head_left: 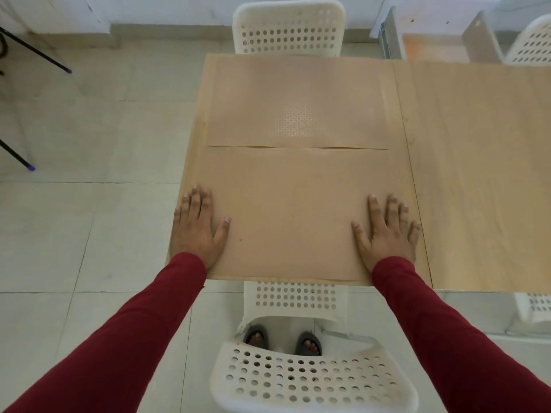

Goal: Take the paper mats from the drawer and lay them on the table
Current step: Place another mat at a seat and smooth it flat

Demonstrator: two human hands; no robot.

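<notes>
Two tan paper mats lie flat on the light wooden table (474, 174). The far mat (298, 102) covers the table's back half, and the near mat (289, 210) covers the front half; their edges meet along a thin seam. My left hand (198, 228) rests palm down on the near mat's left edge, fingers spread. My right hand (387, 231) presses flat on its right edge, fingers also apart. Neither hand grips anything. An open drawer (432, 43) shows at the back right.
A white perforated chair (289, 28) stands behind the table and another (310, 380) is right below me, with my sandalled feet visible. A third chair (530, 43) is at the far right. Black tripod legs (35, 52) cross the tiled floor at left.
</notes>
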